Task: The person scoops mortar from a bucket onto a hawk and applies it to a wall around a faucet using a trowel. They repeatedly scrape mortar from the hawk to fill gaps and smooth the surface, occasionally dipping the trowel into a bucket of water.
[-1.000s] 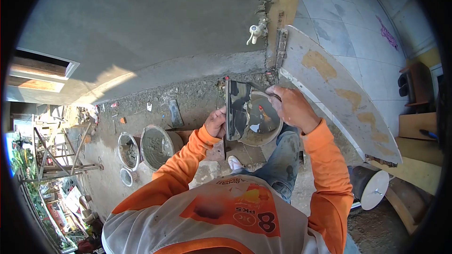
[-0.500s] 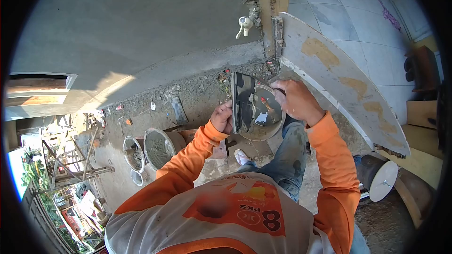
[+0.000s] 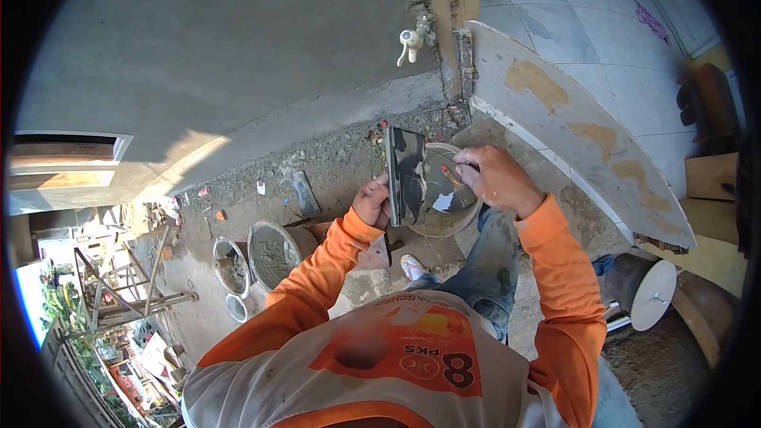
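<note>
My left hand (image 3: 372,200) is wrapped around the near side of a dark rectangular plastering float (image 3: 408,178), held tilted on edge, with wet grey smears along its right side. My right hand (image 3: 501,178) is closed just right of the float. A thin dark piece shows at its fingertips, too small to name. Beneath both hands is a round bucket (image 3: 444,230) with dark liquid and a bright reflection in it. Something small and red (image 3: 445,169) shows at the bucket, partly hidden by the float.
A freshly plastered grey wall (image 3: 238,32) with a white tap (image 3: 410,43) stands ahead. Buckets of mortar (image 3: 273,257) sit at left near a flat grey block (image 3: 304,192). A curved, stained board (image 3: 571,123) leans at right, above a metal drum (image 3: 646,301). Wooden scaffolding (image 3: 119,285) is far left.
My right hand has dropped slightly lower, and the thin piece at its fingers shows less. The float stays in my left hand, shifted and turned a little.
</note>
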Motion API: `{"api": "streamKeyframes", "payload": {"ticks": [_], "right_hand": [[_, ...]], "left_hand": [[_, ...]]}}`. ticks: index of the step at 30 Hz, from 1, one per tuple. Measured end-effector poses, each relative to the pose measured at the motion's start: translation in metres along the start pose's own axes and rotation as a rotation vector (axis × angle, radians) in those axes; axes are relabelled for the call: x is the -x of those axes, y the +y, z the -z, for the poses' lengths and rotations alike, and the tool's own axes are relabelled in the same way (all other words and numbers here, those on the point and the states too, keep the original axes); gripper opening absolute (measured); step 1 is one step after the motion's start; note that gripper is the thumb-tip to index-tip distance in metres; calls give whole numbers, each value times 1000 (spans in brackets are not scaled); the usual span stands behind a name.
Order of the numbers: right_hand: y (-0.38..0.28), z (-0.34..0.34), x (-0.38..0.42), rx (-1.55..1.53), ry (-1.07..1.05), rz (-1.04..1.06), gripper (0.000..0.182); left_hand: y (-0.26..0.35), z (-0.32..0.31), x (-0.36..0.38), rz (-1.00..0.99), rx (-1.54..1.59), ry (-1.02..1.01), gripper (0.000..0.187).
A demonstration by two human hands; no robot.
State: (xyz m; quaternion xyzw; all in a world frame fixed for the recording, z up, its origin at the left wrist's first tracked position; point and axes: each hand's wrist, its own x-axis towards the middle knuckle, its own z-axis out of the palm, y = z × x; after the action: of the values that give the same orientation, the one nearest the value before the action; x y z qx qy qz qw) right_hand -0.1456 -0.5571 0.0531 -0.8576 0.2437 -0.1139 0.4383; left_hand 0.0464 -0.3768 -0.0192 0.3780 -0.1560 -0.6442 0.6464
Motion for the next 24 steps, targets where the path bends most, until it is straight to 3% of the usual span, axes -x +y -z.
{"api": "streamKeyframes", "payload": {"ticks": [2, 8, 11, 14, 18, 20, 24], "right_hand": [[-10, 12, -3, -66, -23, -126, 19], [-16, 4, -12, 102, -93, -4, 23], [-19, -7, -8, 71, -204, -21, 25], [-16, -14, -1, -95, -229, -58, 26], [-17, -22, 8, -97, -281, -1, 28], [-25, -20, 11, -211, -387, -166, 29], [-22, -29, 20, -350, -432, -281, 30]], "left_hand": [[6, -1, 5, 3, 69, -67, 33], [14, -12, 12, -11, 44, -77, 32], [13, -4, 13, -47, -71, 52, 30], [12, 8, 15, -32, -153, 69, 28], [7, 23, 14, -55, -148, 84, 28], [3, 24, 14, -45, -115, 127, 28], [0, 30, 14, -44, -95, 133, 27]]}}
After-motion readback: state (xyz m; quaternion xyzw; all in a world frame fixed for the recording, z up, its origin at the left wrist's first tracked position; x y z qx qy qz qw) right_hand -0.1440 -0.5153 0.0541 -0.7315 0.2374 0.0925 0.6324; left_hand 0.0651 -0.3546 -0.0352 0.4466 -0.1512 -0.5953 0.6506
